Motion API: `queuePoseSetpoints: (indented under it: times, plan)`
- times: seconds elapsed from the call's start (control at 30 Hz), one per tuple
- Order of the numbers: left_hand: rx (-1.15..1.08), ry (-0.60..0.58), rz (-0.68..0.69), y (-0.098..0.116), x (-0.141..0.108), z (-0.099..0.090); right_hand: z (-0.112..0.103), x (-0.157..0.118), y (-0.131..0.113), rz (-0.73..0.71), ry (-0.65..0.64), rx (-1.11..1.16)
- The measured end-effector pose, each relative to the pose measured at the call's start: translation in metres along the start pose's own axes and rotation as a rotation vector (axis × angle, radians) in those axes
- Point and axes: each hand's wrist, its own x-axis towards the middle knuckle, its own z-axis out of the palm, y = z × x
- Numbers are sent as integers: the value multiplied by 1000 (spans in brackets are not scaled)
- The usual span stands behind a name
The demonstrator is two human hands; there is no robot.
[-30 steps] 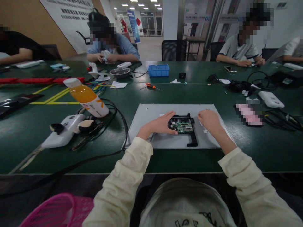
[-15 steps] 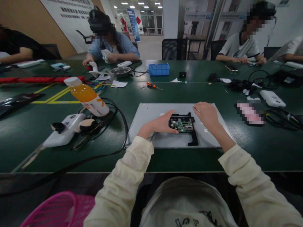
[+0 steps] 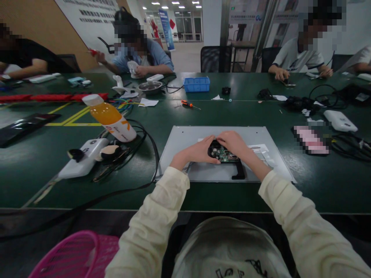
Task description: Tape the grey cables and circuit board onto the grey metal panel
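A green circuit board (image 3: pixel 227 155) sits in a black frame (image 3: pixel 239 170) on a light grey panel (image 3: pixel 278 170). My left hand (image 3: pixel 197 153) is closed around the board's left side, thumb along the near edge and fingers at the far edge. Over the far edge, my right hand (image 3: pixel 232 142) has its fingers drawn together beside my left fingertips. Whatever those right fingers hold, if anything, is hidden. A pale rectangular piece (image 3: pixel 261 151) lies on the panel by my right wrist.
A juice bottle (image 3: pixel 110 117) leans at the left near a white device (image 3: pixel 82 158) and black cables. Beyond the panel are an orange-black screwdriver (image 3: pixel 189 104) and a blue bin (image 3: pixel 196 84). At right lies a pink phone (image 3: pixel 311 139). Other people sit opposite.
My right hand has moved left from the panel's upper right to the board's far edge. My left hand stays around the board. A person opposite has raised a hand with something red.
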Motion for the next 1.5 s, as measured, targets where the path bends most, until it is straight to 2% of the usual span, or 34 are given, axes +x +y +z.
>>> queuePoseSetpoints:
  times: [0.23, 0.37, 0.5, 0.6, 0.77, 1.27, 1.5]
  plan:
    - [-2, -16, -32, 0, -1, 0, 10, -3, 10, -19, -5, 113]
    - [-8, -26, 2, 1, -1, -2, 4, -3, 7, 26, 64, 125]
    - [-11, -34, -29, 5, 0, -4, -2, -2, 5, 74, 161, 149]
    - [-25, -39, 5, 5, 0, -5, 2, -1, 6, 41, 94, 193]
    - [-16, -55, -65, 3, -1, -4, 11, -1, 11, -11, 18, 228]
    - [-31, -53, -49, 2, -1, -4, 7, -4, 14, 7, 6, 267]
    - [-45, -39, -48, 1, -1, -2, -6, -14, 18, 44, 25, 282]
